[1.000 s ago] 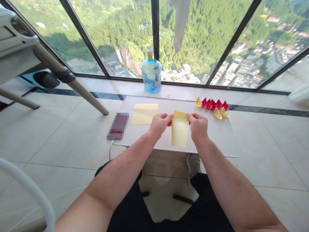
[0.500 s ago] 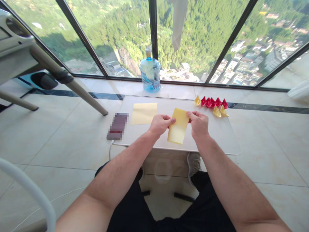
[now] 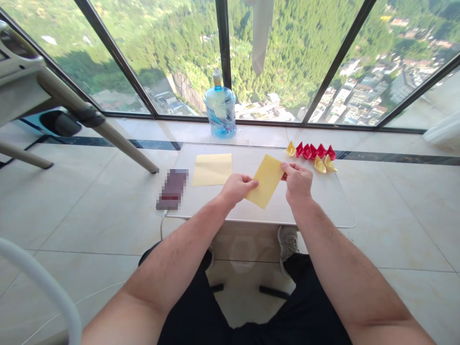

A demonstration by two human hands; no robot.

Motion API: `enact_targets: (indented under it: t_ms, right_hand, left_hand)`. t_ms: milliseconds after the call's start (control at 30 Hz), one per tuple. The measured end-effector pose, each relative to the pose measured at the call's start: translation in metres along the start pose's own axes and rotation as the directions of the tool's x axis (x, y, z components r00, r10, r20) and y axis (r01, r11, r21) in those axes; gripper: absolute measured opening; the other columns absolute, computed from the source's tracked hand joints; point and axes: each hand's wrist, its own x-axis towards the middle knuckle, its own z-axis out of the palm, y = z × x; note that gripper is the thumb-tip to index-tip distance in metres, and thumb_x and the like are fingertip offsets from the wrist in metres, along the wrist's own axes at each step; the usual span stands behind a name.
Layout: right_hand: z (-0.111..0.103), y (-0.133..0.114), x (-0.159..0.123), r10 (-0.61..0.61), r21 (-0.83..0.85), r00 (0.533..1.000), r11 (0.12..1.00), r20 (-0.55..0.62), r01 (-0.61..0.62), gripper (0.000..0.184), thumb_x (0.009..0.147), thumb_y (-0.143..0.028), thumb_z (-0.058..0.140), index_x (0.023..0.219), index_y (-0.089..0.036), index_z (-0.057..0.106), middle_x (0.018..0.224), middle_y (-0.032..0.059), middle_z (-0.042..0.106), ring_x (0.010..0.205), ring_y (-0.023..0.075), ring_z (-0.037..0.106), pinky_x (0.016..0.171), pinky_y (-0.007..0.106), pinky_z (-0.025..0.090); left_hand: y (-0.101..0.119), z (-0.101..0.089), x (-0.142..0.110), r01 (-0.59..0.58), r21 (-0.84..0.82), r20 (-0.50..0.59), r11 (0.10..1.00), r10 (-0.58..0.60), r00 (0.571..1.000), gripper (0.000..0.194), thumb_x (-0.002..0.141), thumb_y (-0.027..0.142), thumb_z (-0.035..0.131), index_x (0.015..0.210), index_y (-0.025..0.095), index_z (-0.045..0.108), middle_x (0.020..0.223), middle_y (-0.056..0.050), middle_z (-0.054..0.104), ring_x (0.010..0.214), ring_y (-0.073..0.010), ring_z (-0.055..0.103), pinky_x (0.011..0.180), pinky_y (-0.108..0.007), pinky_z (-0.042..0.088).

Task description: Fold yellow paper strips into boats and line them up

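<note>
Left fingertips (image 3: 254, 183) hide 1 edge of the yellow paper (image 3: 266, 181).

yellow paper (image 3: 266, 181) noted: oblong, flat-looking, held aslant over the white table (image 3: 316, 206). your right hand (image 3: 299, 182) pinches its upper right corner; your left hand (image 3: 237, 188) grips its lower left side.

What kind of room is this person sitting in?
Probably a glassed-in balcony or sunroom, high up: tall windows look down on trees and rooftops, the floor is pale tile, and a big blue water jug stands by the glass.
</note>
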Motion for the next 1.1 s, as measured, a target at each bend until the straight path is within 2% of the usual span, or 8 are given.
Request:
enact_targets:
  t_ms: [200, 400, 500, 633, 733, 833, 1000, 1100]
  right_hand:
    - [-0.004, -0.003, 0.01, -0.026, 0.027, 0.996, 0.999, -0.082, 0.029, 0.014, 0.064, -0.029, 0.073, 0.065, -0.018, 0.064, 0.051, -0.0039, 0.055, 0.048, 0.0104, 0.05, 0.044, 0.023, 0.04]
    - [-0.018, -0.008, 0.023, -0.099, 0.016, 0.975, 0.994, -0.199, 0.105, 0.017, 0.068, -0.031, 0.072, 0.066, -0.02, 0.059, 0.057, -0.0037, 0.056, 0.053, 0.012, 0.056, 0.047, 0.024, 0.045]
    - [-0.017, -0.008, 0.021, -0.084, 0.033, 0.979, 0.995, -0.187, 0.092, 0.017, 0.067, -0.03, 0.073, 0.066, -0.019, 0.06, 0.057, -0.0029, 0.057, 0.055, 0.0127, 0.057, 0.046, 0.024, 0.045]
    - [-0.006, -0.003, 0.009, -0.039, 0.065, 0.994, 0.997, -0.097, 0.046, 0.018, 0.067, -0.031, 0.073, 0.066, -0.019, 0.06, 0.059, -0.0021, 0.059, 0.055, 0.0128, 0.058, 0.046, 0.024, 0.044]
    - [0.0, -0.003, 0.003, 0.002, 0.14, 0.999, 0.99, -0.05, 0.005, 0.021, 0.065, -0.033, 0.075, 0.067, -0.019, 0.059, 0.063, -0.0017, 0.062, 0.057, 0.0124, 0.06, 0.05, 0.024, 0.048]
    - [-0.001, -0.005, 0.003, 0.029, 0.195, 0.998, 0.981, -0.055, -0.018, 0.02, 0.063, -0.031, 0.076, 0.068, -0.019, 0.061, 0.063, -0.0017, 0.063, 0.057, 0.0116, 0.06, 0.052, 0.024, 0.05]
    - [-0.005, -0.004, 0.008, 0.024, 0.182, 0.996, 0.983, -0.086, -0.008, 0.017, 0.064, -0.029, 0.075, 0.068, -0.018, 0.062, 0.061, -0.0014, 0.063, 0.053, 0.0097, 0.057, 0.049, 0.022, 0.047]
    - [-0.008, 0.001, 0.011, 0.017, 0.088, 0.998, 0.996, -0.068, -0.011, 0.016, 0.067, -0.03, 0.073, 0.069, -0.018, 0.063, 0.062, -0.0004, 0.064, 0.052, 0.0101, 0.056, 0.049, 0.022, 0.046]
  left_hand:
    - [0.005, -0.004, 0.002, 0.034, -0.001, 0.017, 0.999, -0.034, 0.999, 0.024, 0.066, 0.03, 0.081, 0.061, 0.013, 0.064, 0.061, -0.006, 0.067, 0.053, -0.0157, 0.062, 0.05, -0.027, 0.049]
    - [0.004, -0.014, 0.002, -0.006, 0.089, -0.043, 0.996, 0.01, 0.999, 0.02, 0.074, 0.026, 0.074, 0.063, 0.015, 0.062, 0.057, -0.005, 0.064, 0.048, -0.0126, 0.057, 0.05, -0.027, 0.046]
    - [0.003, -0.012, 0.004, -0.084, 0.098, -0.112, 0.992, 0.095, 0.989, 0.018, 0.077, 0.032, 0.072, 0.076, 0.015, 0.067, 0.074, -0.008, 0.071, 0.064, -0.0157, 0.064, 0.058, -0.027, 0.049]
    - [0.002, -0.002, 0.006, -0.215, 0.032, -0.081, 0.976, 0.217, 0.973, 0.043, 0.069, 0.039, 0.081, 0.104, 0.018, 0.069, 0.111, -0.011, 0.072, 0.097, -0.0205, 0.067, 0.076, -0.027, 0.051]
    - [0.001, 0.001, 0.007, -0.178, 0.008, 0.049, 0.984, 0.177, 0.983, 0.034, 0.069, 0.037, 0.08, 0.093, 0.015, 0.071, 0.091, -0.007, 0.074, 0.08, -0.0179, 0.067, 0.068, -0.026, 0.048]
    - [0.001, -0.002, 0.007, -0.146, 0.074, 0.01, 0.987, 0.146, 0.989, 0.022, 0.069, 0.033, 0.077, 0.065, 0.014, 0.066, 0.063, -0.001, 0.065, 0.059, -0.0125, 0.057, 0.057, -0.024, 0.042]
    - [0.002, -0.007, 0.009, -0.104, 0.014, -0.043, 0.995, 0.104, 0.994, 0.018, 0.076, 0.026, 0.07, 0.064, 0.014, 0.067, 0.061, -0.003, 0.065, 0.056, -0.0122, 0.058, 0.058, -0.025, 0.047]
    - [0.004, -0.012, 0.012, -0.118, 0.123, -0.072, 0.985, 0.127, 0.989, 0.016, 0.081, 0.022, 0.062, 0.068, 0.014, 0.066, 0.062, -0.003, 0.065, 0.056, -0.0124, 0.059, 0.057, -0.024, 0.046]
